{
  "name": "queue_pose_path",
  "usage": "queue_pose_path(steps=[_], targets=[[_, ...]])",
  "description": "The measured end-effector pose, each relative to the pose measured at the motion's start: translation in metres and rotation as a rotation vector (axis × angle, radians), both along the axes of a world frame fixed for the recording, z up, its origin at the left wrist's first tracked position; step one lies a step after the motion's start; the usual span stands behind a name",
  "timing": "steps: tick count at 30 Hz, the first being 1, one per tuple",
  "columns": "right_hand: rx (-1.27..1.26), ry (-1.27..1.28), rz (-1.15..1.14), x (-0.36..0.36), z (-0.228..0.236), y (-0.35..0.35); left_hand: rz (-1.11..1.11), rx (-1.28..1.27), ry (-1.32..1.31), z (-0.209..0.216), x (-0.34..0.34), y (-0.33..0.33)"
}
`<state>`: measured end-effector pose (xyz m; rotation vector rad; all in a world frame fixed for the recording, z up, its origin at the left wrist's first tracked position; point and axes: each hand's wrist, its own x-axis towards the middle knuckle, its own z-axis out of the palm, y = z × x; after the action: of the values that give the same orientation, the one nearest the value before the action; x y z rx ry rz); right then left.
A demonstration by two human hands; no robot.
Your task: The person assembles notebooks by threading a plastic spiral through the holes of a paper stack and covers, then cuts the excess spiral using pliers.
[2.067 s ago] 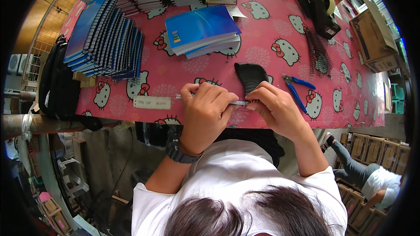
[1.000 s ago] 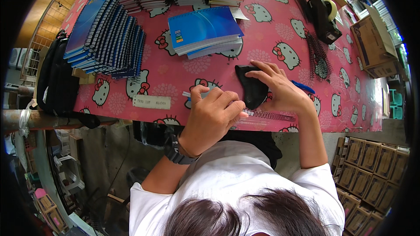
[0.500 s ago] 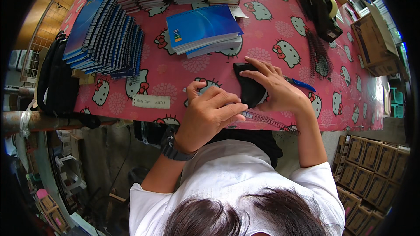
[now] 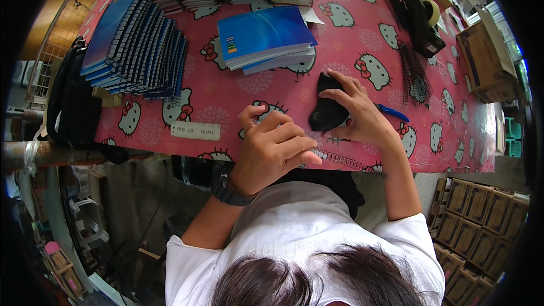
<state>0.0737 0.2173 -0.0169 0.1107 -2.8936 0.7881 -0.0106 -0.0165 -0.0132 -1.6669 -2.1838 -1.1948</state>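
Note:
My right hand (image 4: 360,110) is curled over a dark, smooth, curved black object (image 4: 328,107), thumb on one side and fingers on the other; its exact kind does not show. In front of my body, my left hand (image 4: 275,147) is closed in a pinch at the left end of a thin spiral binding coil (image 4: 351,161). The coil runs rightward along the table's near edge, below my right wrist. A blue-handled tool (image 4: 394,113) lies just right of my right hand, partly hidden by it.
Blue spiral notebooks (image 4: 141,51) are stacked at left, beside a black bag (image 4: 73,102). Loose blue-covered sheets (image 4: 266,37) lie ahead on the pink patterned table (image 4: 255,82). A tape dispenser (image 4: 422,25), black coils (image 4: 416,79) and a carton (image 4: 487,56) sit at right. A labelled strip (image 4: 195,131) lies at left.
My right hand has shifted slightly right with the black object, drawing it away from my left hand. My left hand stays nearly in place, by the coil's end.

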Motion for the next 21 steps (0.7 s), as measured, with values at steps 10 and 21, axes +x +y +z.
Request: queue_pose_path(steps=[10,21], targets=[[-0.661,-0.108,0.024,0.018,0.014,-0.025,0.123,-0.073,-0.023,0.000,-0.007,-0.014],[-0.819,0.008,0.328,0.007,0.037,-0.033,0.092,-0.070,-0.009,-0.002,-0.011,-0.016]])
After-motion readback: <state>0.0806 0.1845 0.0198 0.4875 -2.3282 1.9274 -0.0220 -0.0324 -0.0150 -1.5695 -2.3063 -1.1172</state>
